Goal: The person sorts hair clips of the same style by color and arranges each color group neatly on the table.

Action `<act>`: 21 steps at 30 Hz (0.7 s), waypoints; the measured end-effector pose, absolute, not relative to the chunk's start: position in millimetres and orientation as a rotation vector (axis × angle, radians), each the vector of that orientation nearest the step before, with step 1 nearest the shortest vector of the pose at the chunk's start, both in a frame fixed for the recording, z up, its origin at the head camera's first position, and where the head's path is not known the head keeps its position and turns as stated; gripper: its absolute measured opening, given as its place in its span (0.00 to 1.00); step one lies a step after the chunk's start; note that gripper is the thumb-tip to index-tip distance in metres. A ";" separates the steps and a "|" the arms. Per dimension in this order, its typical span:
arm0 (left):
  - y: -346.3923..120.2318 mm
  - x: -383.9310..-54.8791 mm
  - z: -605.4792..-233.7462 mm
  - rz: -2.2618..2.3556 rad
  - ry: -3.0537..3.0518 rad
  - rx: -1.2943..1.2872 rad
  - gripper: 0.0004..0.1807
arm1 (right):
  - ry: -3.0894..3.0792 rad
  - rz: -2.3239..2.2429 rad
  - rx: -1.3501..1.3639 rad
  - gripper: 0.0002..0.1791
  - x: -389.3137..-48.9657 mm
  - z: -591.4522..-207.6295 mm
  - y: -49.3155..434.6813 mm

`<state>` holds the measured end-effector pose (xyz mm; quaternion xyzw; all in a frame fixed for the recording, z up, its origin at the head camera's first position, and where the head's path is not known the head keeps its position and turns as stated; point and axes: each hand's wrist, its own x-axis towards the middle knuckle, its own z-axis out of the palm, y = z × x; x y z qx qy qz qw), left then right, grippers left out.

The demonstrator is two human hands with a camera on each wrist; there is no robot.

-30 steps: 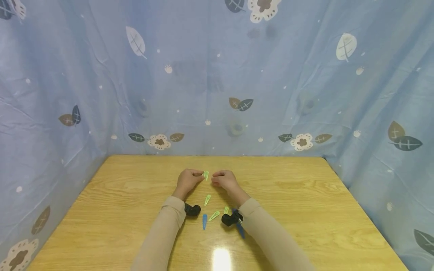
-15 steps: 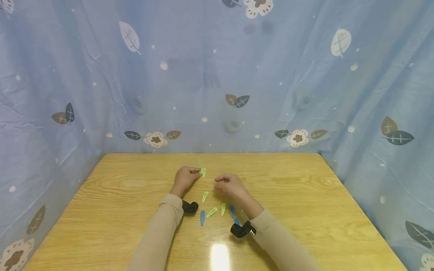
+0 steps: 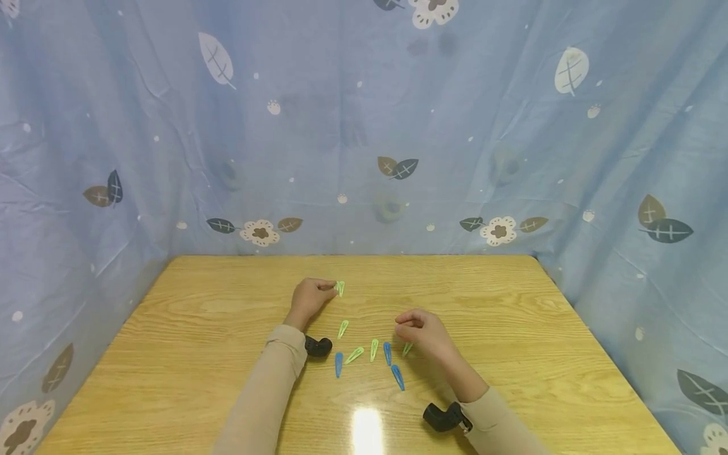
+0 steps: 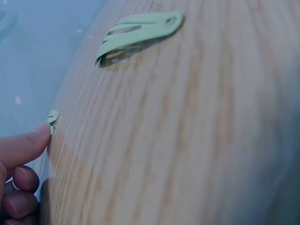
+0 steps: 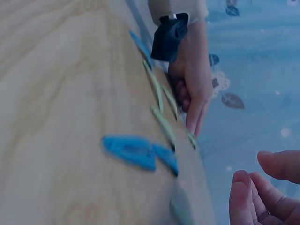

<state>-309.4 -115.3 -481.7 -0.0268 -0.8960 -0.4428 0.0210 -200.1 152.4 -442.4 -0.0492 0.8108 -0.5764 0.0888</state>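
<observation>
At the far middle of the table, my left hand (image 3: 311, 298) pinches a pale green snap hair clip beside another green clip (image 3: 341, 289). The left wrist view has the thumb and finger at these small clips (image 4: 53, 116), partly hidden. My right hand (image 3: 425, 332) hovers above a green hair clip (image 3: 407, 349) on the right, its fingers loosely bent and holding nothing. In the right wrist view a gap separates the thumb from the fingers (image 5: 242, 187), and that green clip (image 5: 180, 206) is blurred.
Between the arms lie green clips (image 3: 354, 355) and blue hair clips (image 3: 397, 377), spread across the wooden table (image 3: 227, 354). A patterned blue curtain (image 3: 318, 126) surrounds the table's back and sides. Black cameras (image 3: 443, 417) sit on both wrists.
My right hand has moved right and nearer, away from the far clips to above the rightmost green clip, uncovering the blue clips. The left hand stays at the far clips.
</observation>
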 end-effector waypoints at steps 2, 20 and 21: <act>-115.6 -309.6 -481.3 -1.371 -2.779 -0.079 0.14 | 2.412 -1.724 -0.150 0.18 -195.3 -444.8 159.8; -114.7 -308.5 -481.4 -1.426 -2.783 -0.058 0.15 | 2.527 -1.736 0.033 0.12 -174.8 -469.2 180.0; -114.7 -308.2 -481.5 -1.423 -2.789 -0.061 0.15 | 2.560 -1.711 0.050 0.11 -174.9 -469.9 179.2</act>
